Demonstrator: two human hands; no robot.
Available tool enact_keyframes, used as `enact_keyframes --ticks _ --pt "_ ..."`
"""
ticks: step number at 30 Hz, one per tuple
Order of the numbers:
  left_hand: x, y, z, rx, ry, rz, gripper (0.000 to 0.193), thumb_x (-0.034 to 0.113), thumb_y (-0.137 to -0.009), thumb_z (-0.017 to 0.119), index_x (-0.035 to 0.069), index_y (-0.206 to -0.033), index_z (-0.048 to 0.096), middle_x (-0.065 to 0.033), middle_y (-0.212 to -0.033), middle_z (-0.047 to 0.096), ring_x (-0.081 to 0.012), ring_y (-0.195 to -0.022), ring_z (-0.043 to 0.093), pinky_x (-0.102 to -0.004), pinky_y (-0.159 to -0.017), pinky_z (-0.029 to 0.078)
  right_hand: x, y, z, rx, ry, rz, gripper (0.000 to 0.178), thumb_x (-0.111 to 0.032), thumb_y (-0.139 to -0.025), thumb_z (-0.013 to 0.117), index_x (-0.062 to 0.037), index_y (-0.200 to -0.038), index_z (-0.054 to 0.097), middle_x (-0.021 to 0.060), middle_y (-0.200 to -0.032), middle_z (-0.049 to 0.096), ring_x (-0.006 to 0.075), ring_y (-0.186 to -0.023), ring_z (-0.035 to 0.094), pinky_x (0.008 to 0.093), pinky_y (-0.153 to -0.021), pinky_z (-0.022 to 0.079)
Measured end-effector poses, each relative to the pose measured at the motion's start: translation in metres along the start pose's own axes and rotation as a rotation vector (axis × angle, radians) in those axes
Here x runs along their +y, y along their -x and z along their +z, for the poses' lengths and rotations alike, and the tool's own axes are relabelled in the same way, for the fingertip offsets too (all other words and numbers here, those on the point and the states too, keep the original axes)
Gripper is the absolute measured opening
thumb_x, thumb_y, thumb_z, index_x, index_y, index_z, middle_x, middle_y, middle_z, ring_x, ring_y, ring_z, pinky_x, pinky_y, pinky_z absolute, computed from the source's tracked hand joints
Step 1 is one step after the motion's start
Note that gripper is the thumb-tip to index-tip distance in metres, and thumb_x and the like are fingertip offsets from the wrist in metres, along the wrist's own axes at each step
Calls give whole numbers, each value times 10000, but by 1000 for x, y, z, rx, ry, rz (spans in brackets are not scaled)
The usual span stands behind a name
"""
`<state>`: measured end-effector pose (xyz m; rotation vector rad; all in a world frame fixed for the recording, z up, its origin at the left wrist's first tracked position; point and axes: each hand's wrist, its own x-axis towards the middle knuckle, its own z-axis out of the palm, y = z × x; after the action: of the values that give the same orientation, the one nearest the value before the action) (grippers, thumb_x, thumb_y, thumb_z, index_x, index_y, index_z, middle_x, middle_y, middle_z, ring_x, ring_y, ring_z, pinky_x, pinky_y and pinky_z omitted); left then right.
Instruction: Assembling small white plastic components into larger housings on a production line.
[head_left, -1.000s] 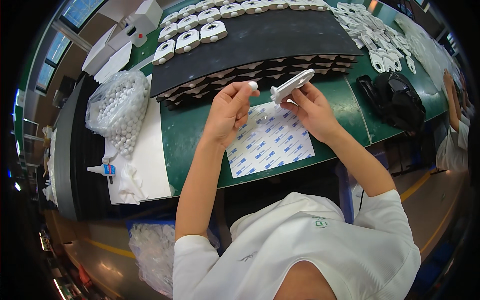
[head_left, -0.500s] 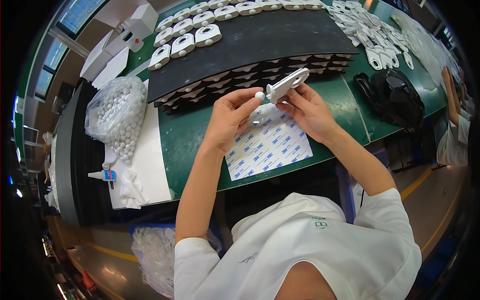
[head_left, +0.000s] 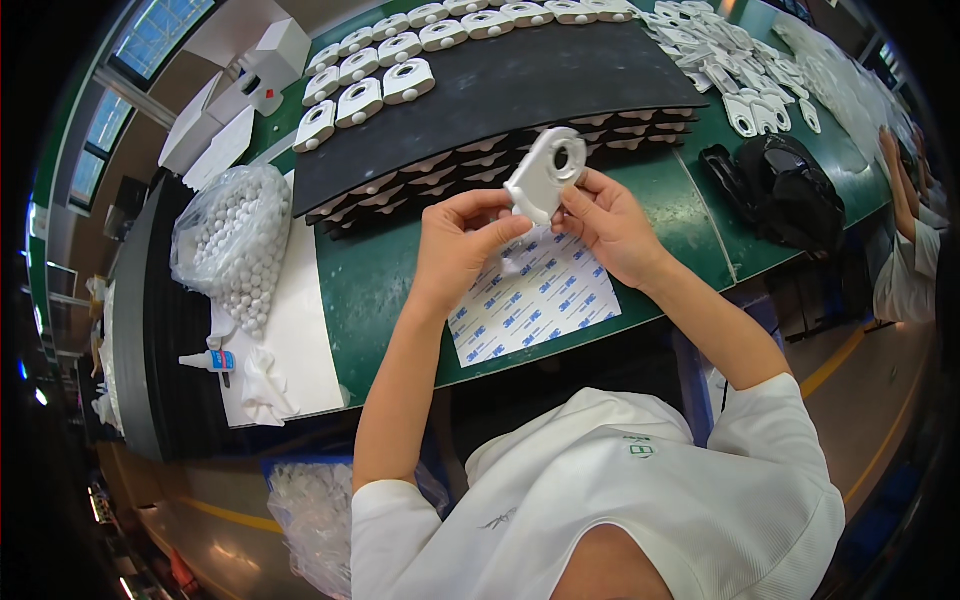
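My right hand [head_left: 618, 228] grips a white plastic part [head_left: 543, 180] with a round hole near its upper end, held tilted above the table. The thumb lies on its face and the fingers are behind it. My left hand [head_left: 462, 245] is closed in a pinch against the part's lower left edge. The small white ball seen between its fingertips earlier is now hidden there by the fingers and the part. Below both hands lies a white backing sheet [head_left: 540, 310] with blue print, on the green table [head_left: 400, 320].
A clear bag of white balls [head_left: 232, 235] and a small glue bottle [head_left: 208, 361] are at left. Similar parts stand in rows on stacked black boards [head_left: 500, 100]. More white parts [head_left: 735, 65] are heaped far right, near a black bag [head_left: 785, 190].
My right hand has turned the white part so that its broad face and hole show. My left hand has brought the white ball up to the part's lower edge, and the gap has closed.
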<state>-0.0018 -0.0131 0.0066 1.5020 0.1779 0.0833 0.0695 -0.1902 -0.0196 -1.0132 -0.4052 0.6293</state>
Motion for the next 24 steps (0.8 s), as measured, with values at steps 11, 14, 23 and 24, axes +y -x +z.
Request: enact_keyframes --ticks 11,14,23,24 --pt "-6 -5 -4 41 -114 361 321 119 -694 750 18 -967 616 61 -630 495 -6 -517 405 -164 -456 324 -56 -27 19 -171 454 -190 216 -90 -837 580 26 -1019 563 35 -837 598 75 -688 545 215 -629 454" --pt "-5 -4 -12 -65 169 148 407 299 -785 681 20 -1054 559 71 -593 417 -1 -477 328 -158 -384 255 -75 -67 32 -229 609 -304 247 -104 -837 582 23 -1045 546 30 -823 602 63 -703 543 209 -639 456" --pt "-4 -10 -22 -88 711 -178 358 123 -823 548 11 -1150 454 -33 -776 469 -46 -558 365 -151 -391 256 -93 -190 16 85 1111 -20 244 -184 -750 615 34 -856 641 58 -670 591 109 -563 525 230 -510 428" --pt "-4 -11 -23 -104 790 -201 367 52 -801 519 6 -1157 444 -64 -826 490 -64 -585 394 -155 -392 266 -93 -196 17 92 1115 -19 244 -184 -750 615 34 -856 641 58 -670 591 109 -563 525 230 -510 428"
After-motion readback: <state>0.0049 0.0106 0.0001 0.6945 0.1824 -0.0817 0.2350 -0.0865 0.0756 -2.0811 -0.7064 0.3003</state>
